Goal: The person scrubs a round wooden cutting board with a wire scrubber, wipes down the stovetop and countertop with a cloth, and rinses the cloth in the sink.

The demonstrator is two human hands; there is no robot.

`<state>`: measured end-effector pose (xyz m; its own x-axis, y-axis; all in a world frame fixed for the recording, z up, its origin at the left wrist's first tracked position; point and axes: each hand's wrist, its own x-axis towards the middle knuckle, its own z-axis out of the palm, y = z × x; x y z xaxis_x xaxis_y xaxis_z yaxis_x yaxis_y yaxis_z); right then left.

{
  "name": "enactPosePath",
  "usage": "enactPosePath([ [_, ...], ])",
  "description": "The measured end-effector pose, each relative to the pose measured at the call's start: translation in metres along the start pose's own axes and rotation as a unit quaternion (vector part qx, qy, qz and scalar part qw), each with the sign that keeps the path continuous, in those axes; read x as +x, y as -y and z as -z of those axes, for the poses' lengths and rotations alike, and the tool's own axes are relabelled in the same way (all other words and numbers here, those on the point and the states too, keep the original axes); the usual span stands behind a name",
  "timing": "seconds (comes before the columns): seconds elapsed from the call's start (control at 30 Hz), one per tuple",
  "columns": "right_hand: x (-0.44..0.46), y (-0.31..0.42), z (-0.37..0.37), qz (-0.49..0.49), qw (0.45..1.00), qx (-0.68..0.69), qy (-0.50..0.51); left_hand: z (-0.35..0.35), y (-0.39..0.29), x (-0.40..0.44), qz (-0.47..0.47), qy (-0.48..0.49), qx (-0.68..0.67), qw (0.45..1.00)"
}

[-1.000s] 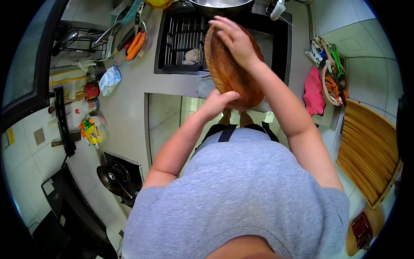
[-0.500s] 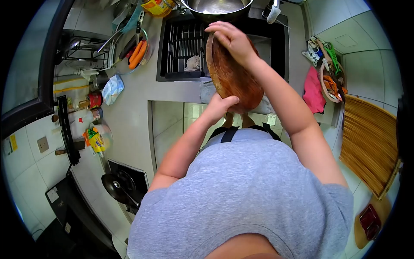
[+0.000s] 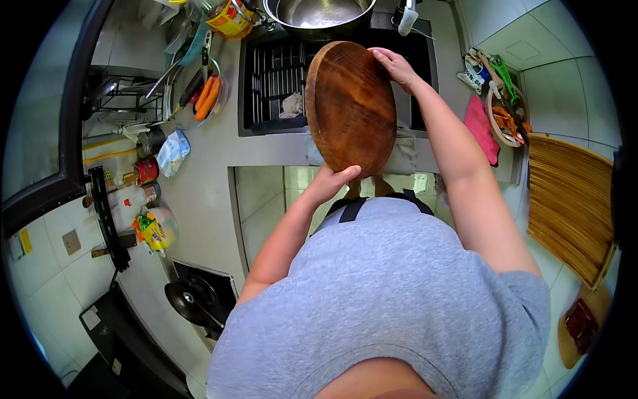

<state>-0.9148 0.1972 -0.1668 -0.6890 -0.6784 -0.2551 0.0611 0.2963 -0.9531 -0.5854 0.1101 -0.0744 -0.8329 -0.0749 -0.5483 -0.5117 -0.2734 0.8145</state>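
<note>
A thick, round wooden cutting board [image 3: 352, 110] is held up tilted in front of the sink, its brown grained face towards me. My left hand [image 3: 331, 184] grips its lower edge, with the thumb on the face and the fingers hidden behind. At the upper right edge, my right hand [image 3: 395, 66] is closed on the rim. Behind the board lies the dark sink [image 3: 252, 126], partly covered by it. A grey cloth [image 3: 404, 151] hangs over the sink's front edge, just below the board.
A large metal pot [image 3: 322, 14] stands behind the sink. On the left are a bowl with carrots [image 3: 207, 98], a blue-white packet [image 3: 173, 153] and a black wok [image 3: 186, 300]. To the right are a basket of peelings [image 3: 508, 126], a pink cloth [image 3: 480, 130] and a bamboo mat [image 3: 571, 213].
The board has turned so its broad face shows more fully. My right hand has slid from its top face to the upper right rim; my left hand stays at the lower edge.
</note>
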Motion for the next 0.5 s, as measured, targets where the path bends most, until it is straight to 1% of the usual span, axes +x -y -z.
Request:
enactPosePath([
  [0.03, 0.005, 0.004, 0.001, 0.001, 1.000, 0.002, -0.003, 0.001, -0.002, 0.000, 0.000, 0.002, 0.004, 1.000],
  [0.1, 0.013, 0.010, 0.002, 0.093, 0.994, 0.055, 0.013, 0.001, -0.003, -0.004, -0.052, -0.063, 0.059, 0.995],
  [0.13, 0.010, 0.026, 0.001, 0.116, 0.990, 0.076, -0.003, 0.007, -0.005, -0.006, -0.051, -0.063, 0.060, 0.995],
  [0.17, 0.010, 0.038, 0.001, 0.116, 0.990, 0.077, -0.004, 0.017, -0.007, -0.008, -0.095, -0.058, 0.011, 0.994],
  [0.23, 0.011, 0.062, 0.003, 0.177, 0.983, 0.007, 0.058, 0.033, -0.014, -0.010, -0.168, -0.031, -0.088, 0.981],
  [0.27, 0.012, 0.074, 0.001, 0.218, 0.973, -0.041, 0.059, 0.034, -0.025, -0.013, -0.165, -0.019, -0.168, 0.972],
  [0.3, 0.012, 0.084, -0.002, 0.219, 0.973, -0.040, 0.062, 0.036, -0.034, -0.017, -0.161, -0.007, -0.246, 0.956],
  [0.33, 0.010, 0.095, -0.006, 0.237, 0.967, -0.059, 0.069, 0.043, -0.037, -0.018, -0.162, -0.010, -0.245, 0.956],
  [0.4, 0.009, 0.116, -0.013, 0.288, 0.950, -0.099, 0.075, 0.060, -0.045, -0.017, -0.146, 0.030, -0.255, 0.955],
  [0.43, 0.007, 0.128, -0.016, 0.288, 0.949, -0.098, 0.075, 0.067, -0.050, -0.015, -0.146, 0.030, -0.255, 0.955],
  [0.5, 0.001, 0.153, -0.024, 0.340, 0.925, -0.129, 0.108, 0.076, -0.064, -0.011, -0.145, 0.022, -0.153, 0.977],
])
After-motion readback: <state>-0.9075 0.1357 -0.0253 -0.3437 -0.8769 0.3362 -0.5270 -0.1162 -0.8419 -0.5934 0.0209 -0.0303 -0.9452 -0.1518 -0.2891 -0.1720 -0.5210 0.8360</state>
